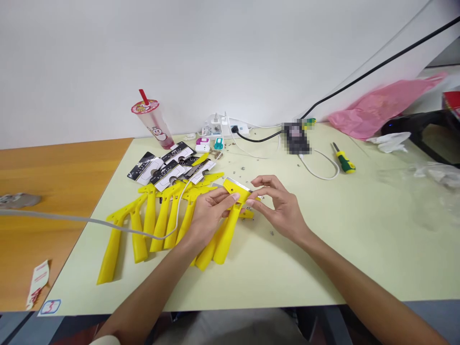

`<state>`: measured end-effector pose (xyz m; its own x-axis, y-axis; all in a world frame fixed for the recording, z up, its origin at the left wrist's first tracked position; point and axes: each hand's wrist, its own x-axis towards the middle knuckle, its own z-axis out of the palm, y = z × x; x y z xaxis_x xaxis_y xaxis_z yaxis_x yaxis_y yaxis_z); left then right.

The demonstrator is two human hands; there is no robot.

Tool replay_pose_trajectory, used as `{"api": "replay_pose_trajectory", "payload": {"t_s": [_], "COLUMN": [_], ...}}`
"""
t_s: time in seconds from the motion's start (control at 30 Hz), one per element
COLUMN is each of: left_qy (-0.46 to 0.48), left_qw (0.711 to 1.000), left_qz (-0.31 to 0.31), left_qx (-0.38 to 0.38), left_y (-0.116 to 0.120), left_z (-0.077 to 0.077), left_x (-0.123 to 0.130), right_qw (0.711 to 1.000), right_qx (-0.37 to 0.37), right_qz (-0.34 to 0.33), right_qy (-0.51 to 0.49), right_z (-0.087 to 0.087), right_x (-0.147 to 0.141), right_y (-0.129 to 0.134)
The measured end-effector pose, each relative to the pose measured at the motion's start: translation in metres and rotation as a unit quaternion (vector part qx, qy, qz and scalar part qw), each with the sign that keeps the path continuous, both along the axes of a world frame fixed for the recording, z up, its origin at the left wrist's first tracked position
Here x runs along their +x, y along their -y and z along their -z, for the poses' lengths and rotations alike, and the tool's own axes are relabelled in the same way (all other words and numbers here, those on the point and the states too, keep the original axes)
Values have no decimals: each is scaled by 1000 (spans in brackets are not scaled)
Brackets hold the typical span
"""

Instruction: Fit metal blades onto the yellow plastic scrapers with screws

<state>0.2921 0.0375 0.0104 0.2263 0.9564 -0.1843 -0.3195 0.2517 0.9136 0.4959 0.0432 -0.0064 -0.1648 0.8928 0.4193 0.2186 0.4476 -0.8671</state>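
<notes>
My left hand (212, 211) grips the head of a yellow scraper (230, 225), its thumb on the front face. A metal blade strip (235, 183) runs along the scraper's upper edge, and the handle slants down toward me. My right hand (278, 206) is at the right end of that head, thumb and forefinger pinched close to its corner; what lies between the fingertips is too small to make out. Left of the hands lie several more yellow scrapers (158, 218), overlapping in a row. Behind them is a heap of black-and-white blade packets (167, 175).
Small screws or nuts (243, 168) are scattered behind and beside my hands. A lidded drink cup (156, 127) stands back left near a power strip (226, 128). A green-and-yellow screwdriver (345, 162) lies right. A grey cable (89, 220) crosses over the left scrapers.
</notes>
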Motion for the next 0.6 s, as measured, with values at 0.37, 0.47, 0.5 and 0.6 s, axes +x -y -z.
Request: {"api": "replay_pose_trajectory", "payload": {"t_s": [0.37, 0.47, 0.5, 0.6], "left_qy": [2, 8, 12, 35], "left_qw": [1000, 1000, 1000, 998], "left_qz": [19, 13, 4, -51], "left_qx": [-12, -16, -17, -20], "left_y": [-2, -2, -2, -5], "left_z": [2, 1, 0, -3], "left_x": [0, 0, 0, -2], "right_qw": [941, 950, 961, 992], "right_qx": [-288, -278, -249, -116], "right_qz": [-52, -43, -27, 44], "right_qy": [-172, -137, -119, -28], "right_z": [-9, -8, -7, -4], "right_x": [-7, -7, -6, 2], "right_y": [4, 3, 2, -2]}}
